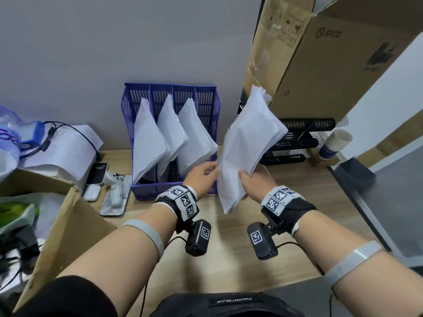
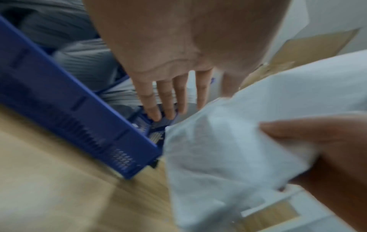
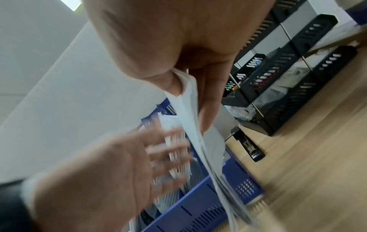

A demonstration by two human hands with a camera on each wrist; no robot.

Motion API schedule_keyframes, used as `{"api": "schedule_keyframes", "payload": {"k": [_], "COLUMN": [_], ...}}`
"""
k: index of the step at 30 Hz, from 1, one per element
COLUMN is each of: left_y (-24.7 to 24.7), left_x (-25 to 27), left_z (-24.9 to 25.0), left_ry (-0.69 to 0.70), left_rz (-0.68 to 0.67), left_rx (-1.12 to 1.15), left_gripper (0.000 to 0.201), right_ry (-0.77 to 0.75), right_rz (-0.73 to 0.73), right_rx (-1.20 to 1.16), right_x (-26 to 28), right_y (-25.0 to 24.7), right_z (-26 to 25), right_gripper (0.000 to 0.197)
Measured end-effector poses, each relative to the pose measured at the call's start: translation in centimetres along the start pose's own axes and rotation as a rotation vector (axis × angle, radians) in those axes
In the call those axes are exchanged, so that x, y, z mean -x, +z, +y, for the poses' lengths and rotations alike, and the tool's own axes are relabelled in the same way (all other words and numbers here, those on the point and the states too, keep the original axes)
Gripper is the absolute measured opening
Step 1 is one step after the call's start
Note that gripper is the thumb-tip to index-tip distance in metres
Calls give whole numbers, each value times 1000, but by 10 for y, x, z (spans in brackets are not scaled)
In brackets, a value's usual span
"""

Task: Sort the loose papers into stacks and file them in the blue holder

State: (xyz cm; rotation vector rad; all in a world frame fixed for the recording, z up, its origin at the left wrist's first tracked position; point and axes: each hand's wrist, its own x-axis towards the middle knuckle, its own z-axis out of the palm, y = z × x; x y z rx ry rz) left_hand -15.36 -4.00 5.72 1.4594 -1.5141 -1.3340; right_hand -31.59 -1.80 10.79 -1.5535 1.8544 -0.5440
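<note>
A: Looking down from the head view, a stack of white papers (image 1: 248, 147) is seen pinched in the right hand (image 1: 253, 181), raised above the wooden desk (image 1: 229, 255) just right of the blue holder (image 1: 170, 138), which stands against the grey wall. The three left compartments are filled with leaning sheets. The left hand (image 1: 201, 177) is spread at the holder's right end.

B: And around it?

A: Cardboard boxes (image 1: 325, 65), black trays (image 1: 297, 138), a paper cup (image 1: 335, 144) and phones (image 1: 99, 173) are seen.

B: The left wrist view?

A: Blurred: straight fingers (image 2: 168, 100) are reaching over the holder's front wall (image 2: 65, 113).

B: The right wrist?

A: The stack (image 3: 190, 100) is clamped between thumb and fingers; a stapler (image 3: 247, 145) lies beyond.
</note>
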Motion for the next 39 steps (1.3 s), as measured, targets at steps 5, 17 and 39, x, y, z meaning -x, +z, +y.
{"api": "schedule_keyframes", "payload": {"k": [5, 17, 39], "left_y": [-18, -33, -44], "left_x": [-11, -14, -7], "left_z": [-21, -20, -15], "left_ry": [-177, -229, -223], "left_rz": [44, 281, 323], "left_rx": [-170, -61, 149], "left_gripper": [56, 66, 53], "right_ry": [-51, -198, -231], "right_rz": [-67, -99, -148], "right_rx": [-111, 160, 252], "right_x": [1, -86, -106], "right_y": [-14, 4, 52], "right_z": [-9, -33, -55], "right_gripper": [30, 42, 53]}}
